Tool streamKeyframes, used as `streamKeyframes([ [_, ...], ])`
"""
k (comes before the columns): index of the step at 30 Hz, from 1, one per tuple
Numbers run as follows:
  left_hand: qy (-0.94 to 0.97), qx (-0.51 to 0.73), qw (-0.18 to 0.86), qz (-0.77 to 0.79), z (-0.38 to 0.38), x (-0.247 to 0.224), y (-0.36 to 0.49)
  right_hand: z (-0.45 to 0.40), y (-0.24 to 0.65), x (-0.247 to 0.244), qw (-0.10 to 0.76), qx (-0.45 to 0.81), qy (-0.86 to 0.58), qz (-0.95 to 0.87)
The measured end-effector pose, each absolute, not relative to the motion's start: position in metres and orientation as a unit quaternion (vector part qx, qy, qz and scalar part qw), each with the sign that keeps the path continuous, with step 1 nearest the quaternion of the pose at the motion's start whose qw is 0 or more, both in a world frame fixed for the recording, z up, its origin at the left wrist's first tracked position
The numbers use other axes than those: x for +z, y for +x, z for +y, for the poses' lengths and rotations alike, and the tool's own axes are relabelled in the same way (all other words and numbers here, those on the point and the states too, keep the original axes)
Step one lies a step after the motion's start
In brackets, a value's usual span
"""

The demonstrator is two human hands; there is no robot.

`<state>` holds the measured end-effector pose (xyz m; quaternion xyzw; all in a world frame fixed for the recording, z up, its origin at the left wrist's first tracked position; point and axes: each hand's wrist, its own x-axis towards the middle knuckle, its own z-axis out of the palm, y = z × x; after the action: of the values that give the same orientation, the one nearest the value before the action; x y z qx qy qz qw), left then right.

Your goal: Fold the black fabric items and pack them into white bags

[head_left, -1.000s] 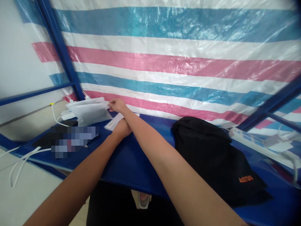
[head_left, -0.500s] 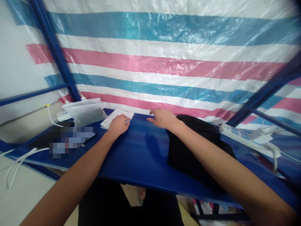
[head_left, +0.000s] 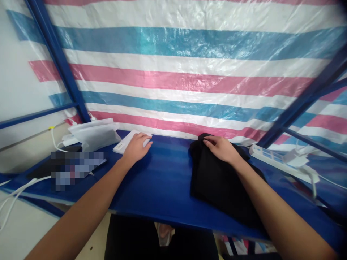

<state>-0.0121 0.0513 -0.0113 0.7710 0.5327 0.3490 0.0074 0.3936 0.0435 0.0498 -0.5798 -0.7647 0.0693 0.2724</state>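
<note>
At the back left of the blue tabletop point(head_left: 157, 191) lies a flat white packet or stack of paper point(head_left: 123, 144). My left hand point(head_left: 137, 147) rests over its right part, thumb apart from the fingers, not gripping it. To the right is a folded black cloth point(head_left: 214, 184), perhaps a garment. My right hand point(head_left: 222, 147) is at its far edge, with thumb and fingers pinching a bunched fold. The palm side of both hands is hidden.
A white bag point(head_left: 99, 135) stands at the back left, beside a dark flat item point(head_left: 40, 168) and a blurred-out phone-like object point(head_left: 77, 168). White cables point(head_left: 20, 191) hang over the left edge. A power strip point(head_left: 282, 162) lies right. Blue frame bars and striped sheeting point(head_left: 173, 83) enclose the back.
My right hand has moved right from above the bare tabletop onto the black cloth, and the cloth's far edge is now bunched in its fingers. My left hand stays over the white packet.
</note>
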Motion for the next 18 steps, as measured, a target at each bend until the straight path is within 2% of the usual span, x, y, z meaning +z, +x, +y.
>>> streamKeyframes([
  [2, 0.780, 0.388, 0.141, 0.471, 0.044, -0.007, 0.001, 0.036, 0.375, 0.068, 0.295, 0.129, -0.565, -0.759],
  [5, 0.746, 0.361, 0.389, 0.402, 0.035, -0.004, 0.016, 0.027, 0.338, 0.085, 0.311, 0.299, -0.484, -0.761],
  [7, 0.718, 0.345, 0.464, 0.388, 0.034, -0.006, 0.020, 0.027, 0.321, 0.086, 0.291, 0.357, -0.432, -0.775],
  [9, 0.713, 0.369, 0.446, 0.396, 0.038, -0.010, 0.015, 0.033, 0.315, 0.079, 0.261, 0.327, -0.427, -0.802],
  [12, 0.721, 0.412, 0.358, 0.428, 0.052, -0.017, 0.002, 0.046, 0.327, 0.059, 0.204, 0.239, -0.468, -0.826],
  [14, 0.718, 0.415, 0.283, 0.481, 0.060, -0.019, -0.006, 0.055, 0.339, 0.044, 0.183, 0.236, -0.504, -0.810],
  [18, 0.725, 0.426, 0.046, 0.539, 0.054, -0.010, 0.004, 0.068, 0.352, 0.025, 0.239, 0.316, -0.560, -0.728],
])
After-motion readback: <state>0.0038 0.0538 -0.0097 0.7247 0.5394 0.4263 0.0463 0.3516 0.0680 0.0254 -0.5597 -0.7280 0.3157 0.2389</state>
